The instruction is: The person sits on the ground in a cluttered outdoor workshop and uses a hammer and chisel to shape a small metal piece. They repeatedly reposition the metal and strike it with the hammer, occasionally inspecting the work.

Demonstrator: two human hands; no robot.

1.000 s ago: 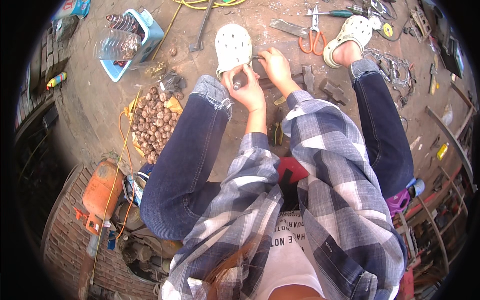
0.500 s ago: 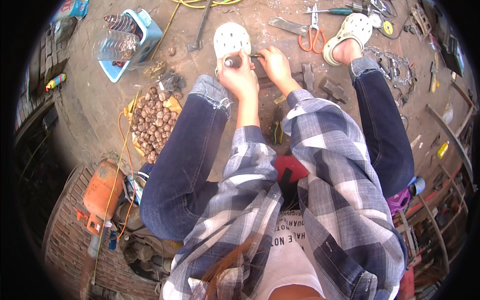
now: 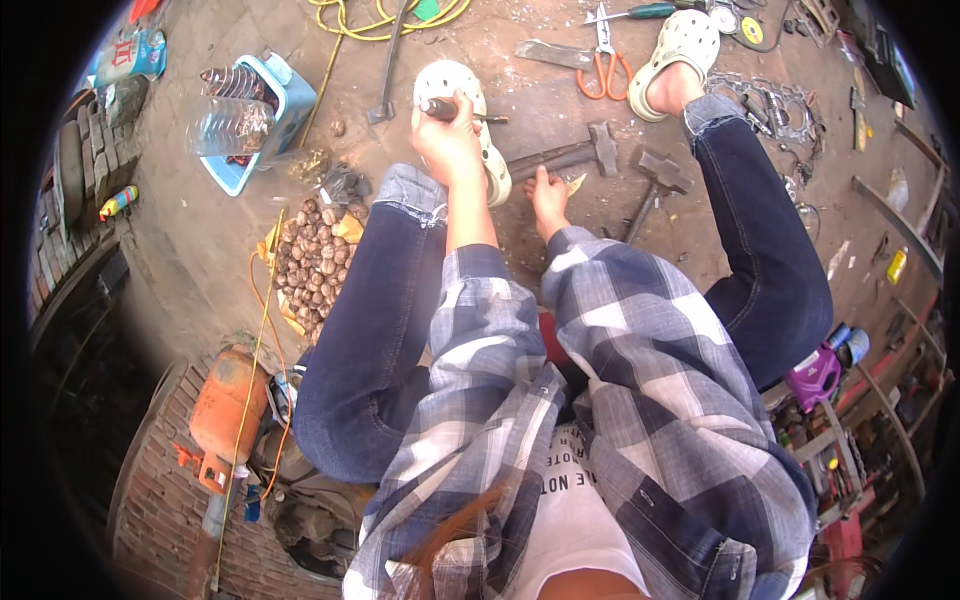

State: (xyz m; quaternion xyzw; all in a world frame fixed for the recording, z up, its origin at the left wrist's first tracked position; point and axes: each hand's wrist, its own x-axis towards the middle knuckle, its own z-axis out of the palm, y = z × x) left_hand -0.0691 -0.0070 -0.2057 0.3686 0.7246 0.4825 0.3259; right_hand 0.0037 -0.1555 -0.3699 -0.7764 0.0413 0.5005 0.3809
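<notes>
My left hand (image 3: 450,140) is closed round the dark handle of a screwdriver-like tool (image 3: 437,108), over the pale clog on my left foot. Its thin shaft (image 3: 494,119) sticks out to the right; the tip is too small to make out. To the right and nearer, my right hand (image 3: 546,203) is low over the ground, its fingers loosely bent and partly apart, with no held thing visible. It is beside the handle of a hammer (image 3: 604,150) and a small pale yellowish scrap (image 3: 576,184). A second hammer (image 3: 660,170) lies farther right.
Walnuts (image 3: 312,262) are heaped left of my left leg, near a blue basket (image 3: 290,85) with plastic bottles. Orange-handled scissors (image 3: 604,75) and a wide blade (image 3: 553,53) lie ahead. An orange gas cylinder (image 3: 229,405) is at lower left; a yellow hose (image 3: 440,18) coils far ahead.
My right hand has left the tool and come nearer to me, beside the hammer handle. The left hand keeps the tool and has shifted slightly left. The whole view has tilted a little.
</notes>
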